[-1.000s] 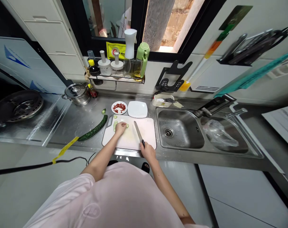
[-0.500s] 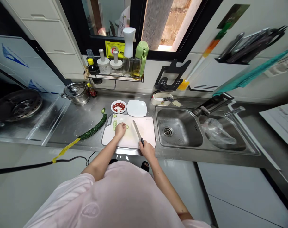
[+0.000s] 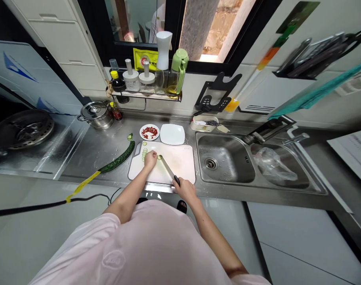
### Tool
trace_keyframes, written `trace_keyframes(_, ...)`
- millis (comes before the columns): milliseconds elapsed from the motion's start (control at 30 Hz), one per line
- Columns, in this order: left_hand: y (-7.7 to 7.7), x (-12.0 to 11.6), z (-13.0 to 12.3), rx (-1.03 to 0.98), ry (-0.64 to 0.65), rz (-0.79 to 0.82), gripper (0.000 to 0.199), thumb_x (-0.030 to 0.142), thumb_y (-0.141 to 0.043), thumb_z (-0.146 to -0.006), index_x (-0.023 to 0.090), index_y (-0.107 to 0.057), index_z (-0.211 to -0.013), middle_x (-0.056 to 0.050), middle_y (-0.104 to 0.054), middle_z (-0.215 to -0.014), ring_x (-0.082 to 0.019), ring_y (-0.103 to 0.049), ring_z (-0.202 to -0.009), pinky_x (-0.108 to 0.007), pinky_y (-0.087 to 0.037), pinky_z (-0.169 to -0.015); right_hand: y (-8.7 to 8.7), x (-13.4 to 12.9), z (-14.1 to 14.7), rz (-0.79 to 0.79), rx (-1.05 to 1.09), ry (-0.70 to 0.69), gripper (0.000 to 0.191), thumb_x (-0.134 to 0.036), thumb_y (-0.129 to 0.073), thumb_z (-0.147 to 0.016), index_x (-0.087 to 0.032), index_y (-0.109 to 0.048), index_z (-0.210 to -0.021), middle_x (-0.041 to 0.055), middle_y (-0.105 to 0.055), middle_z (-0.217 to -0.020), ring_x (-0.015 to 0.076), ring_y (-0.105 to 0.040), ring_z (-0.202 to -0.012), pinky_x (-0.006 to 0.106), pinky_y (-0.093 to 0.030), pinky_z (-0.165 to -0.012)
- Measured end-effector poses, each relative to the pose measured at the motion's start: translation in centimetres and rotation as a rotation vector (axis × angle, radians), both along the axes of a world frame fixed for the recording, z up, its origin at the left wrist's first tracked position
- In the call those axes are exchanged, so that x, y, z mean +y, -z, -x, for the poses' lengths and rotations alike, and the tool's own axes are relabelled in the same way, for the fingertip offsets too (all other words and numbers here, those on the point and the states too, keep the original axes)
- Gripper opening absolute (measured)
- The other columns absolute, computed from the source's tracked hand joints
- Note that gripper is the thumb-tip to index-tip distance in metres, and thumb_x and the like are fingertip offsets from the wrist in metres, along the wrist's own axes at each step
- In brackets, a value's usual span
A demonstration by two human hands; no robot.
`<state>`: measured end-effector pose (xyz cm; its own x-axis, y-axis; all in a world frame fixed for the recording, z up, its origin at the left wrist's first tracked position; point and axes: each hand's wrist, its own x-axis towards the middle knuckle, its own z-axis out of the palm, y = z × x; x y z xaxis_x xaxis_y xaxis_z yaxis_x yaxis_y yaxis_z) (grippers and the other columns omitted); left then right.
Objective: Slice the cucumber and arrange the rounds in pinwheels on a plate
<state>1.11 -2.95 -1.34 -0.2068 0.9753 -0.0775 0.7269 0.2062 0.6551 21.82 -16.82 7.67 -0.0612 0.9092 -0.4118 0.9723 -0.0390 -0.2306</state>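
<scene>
While curled left fingers [image 3: 150,158] press pale green cucumber slices [image 3: 144,155], right fingers [image 3: 183,188] clamp a black-handled steel knife [image 3: 167,168] over a white cutting board [image 3: 183,160].

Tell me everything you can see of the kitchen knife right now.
The kitchen knife has a long, straight, plain blade that looks like steel and a dark handle, which is gripped in the person's right hand. It points forward and to the left, angled across the white cutting board, with its tip by a small piece of cucumber. From this view, I cannot tell whether the edge touches the board.
</scene>
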Motion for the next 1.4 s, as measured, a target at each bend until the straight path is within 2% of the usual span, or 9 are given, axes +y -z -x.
trace_keyframes(667,-0.4,0.1,0.1,-0.003,0.003,0.024,0.016,0.020,-0.058,-0.077,0.020,-0.067,-0.089,-0.002,-0.069,-0.081,-0.016,-0.063,-0.081,-0.024,-0.043,-0.072,-0.7,0.1,0.5,0.027,-0.048,-0.036,0.043,-0.049,-0.032,-0.096,-0.019,-0.062,-0.104,0.0117,-0.069,-0.097,0.0242,-0.065,-0.093,0.029,-0.041,-0.074)
trace_keyframes(1000,-0.6,0.3,0.2,-0.011,-0.004,0.061,0.016,0.020,-0.058,-0.076,0.021,-0.068,-0.089,-0.001,-0.069,-0.081,-0.016,-0.063,-0.081,-0.024,-0.043,-0.073,-1.8,-0.3,0.6,0.089,-0.076,-0.042,0.042,-0.045,-0.032,-0.096,-0.017,-0.062,-0.106,0.0134,-0.069,-0.101,0.0252,-0.065,-0.097,0.032,-0.043,-0.078)
trace_keyframes(1400,-0.8,0.3,0.2,-0.001,-0.002,0.078,0.018,0.020,-0.057,-0.075,0.022,-0.067,-0.090,-0.001,-0.069,-0.081,-0.017,-0.062,-0.081,-0.025,-0.044,-0.073,-1.3,0.2,0.8,0.109,-0.057,-0.040,0.041,-0.043,-0.031,-0.096,-0.017,-0.061,-0.104,0.0135,-0.070,-0.100,0.0255,-0.065,-0.096,0.032,-0.043,-0.077)
